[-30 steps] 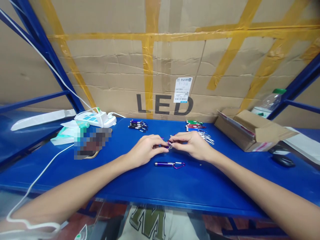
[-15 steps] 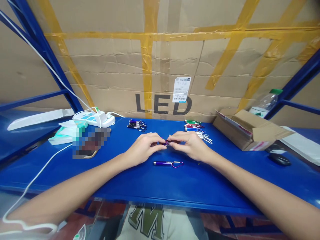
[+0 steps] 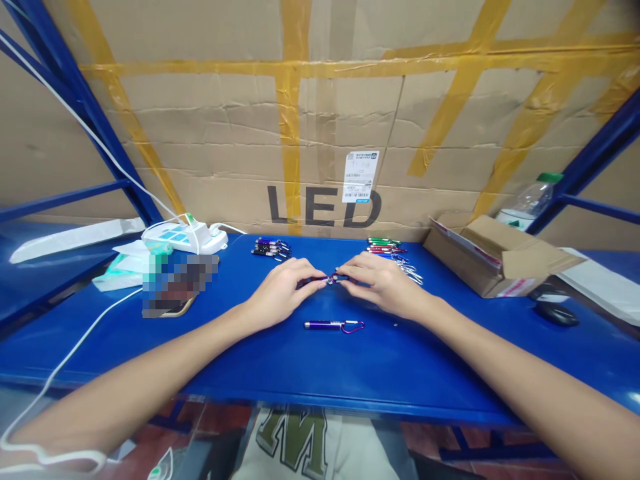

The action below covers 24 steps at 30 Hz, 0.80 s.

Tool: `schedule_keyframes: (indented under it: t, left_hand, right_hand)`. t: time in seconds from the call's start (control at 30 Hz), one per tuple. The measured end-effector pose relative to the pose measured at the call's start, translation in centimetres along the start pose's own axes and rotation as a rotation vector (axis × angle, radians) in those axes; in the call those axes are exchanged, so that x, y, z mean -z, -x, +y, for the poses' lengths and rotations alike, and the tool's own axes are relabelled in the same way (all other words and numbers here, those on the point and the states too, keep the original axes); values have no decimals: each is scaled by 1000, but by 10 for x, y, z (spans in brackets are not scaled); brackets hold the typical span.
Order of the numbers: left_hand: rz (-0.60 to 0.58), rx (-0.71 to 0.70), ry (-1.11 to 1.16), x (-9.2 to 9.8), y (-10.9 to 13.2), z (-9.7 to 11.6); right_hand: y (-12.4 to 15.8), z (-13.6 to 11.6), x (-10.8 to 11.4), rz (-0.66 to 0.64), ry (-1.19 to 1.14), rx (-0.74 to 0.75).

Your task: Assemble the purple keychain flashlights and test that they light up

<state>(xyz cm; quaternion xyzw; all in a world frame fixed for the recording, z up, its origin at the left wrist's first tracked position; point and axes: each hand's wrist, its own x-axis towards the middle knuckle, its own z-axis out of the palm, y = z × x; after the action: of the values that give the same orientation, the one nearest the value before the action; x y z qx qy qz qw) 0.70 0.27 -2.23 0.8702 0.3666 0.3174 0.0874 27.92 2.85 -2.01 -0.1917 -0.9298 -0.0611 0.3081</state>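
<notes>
You are pinching a small purple piece [image 3: 331,279] between both sets of fingertips, so the likeliest trouble is a slip: its metal is glinting, your fingers are covering most of it, and an uneven pull could be sending it skittering across the smooth blue table [image 3: 400,380]. If it is dropping, it could be landing near the purple penlight [image 3: 323,325] that is lying just on your side of your hands, and a falling wrist could be knocking that one askew, purple clip [image 3: 353,327] and all. You are also risking a snag at the white cord [image 3: 50,373], since it is running down beside your left forearm [image 3: 185,357] and crossing it near the bottom corner; a sharp tug could be dragging the power strip [image 3: 183,237]. As for pose, your left hand [image 3: 283,292] and right hand [image 3: 387,283] are facing each other, thumbs nearer you, fingertips nearly meeting over the table's middle. Your forearms are slanting inward from the lower corners, and your fingers are bending closely around the piece, hiding exactly how each is gripping it.
</notes>
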Motion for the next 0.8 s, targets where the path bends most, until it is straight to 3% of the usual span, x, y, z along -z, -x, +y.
schedule_keyframes:
  t: [0.23, 0.43, 0.8]
  left_hand:
    - [-2, -14, -36, 2, 1, 1]
    - [-26, 15, -18, 4, 0, 0]
    - [-268, 8, 96, 3, 0, 9]
  right_hand:
    - [-3, -4, 10, -112, 85, -4]
    - [-2, -3, 15, -184, -76, -84]
    - [-7, -3, 26, -489, -294, -227]
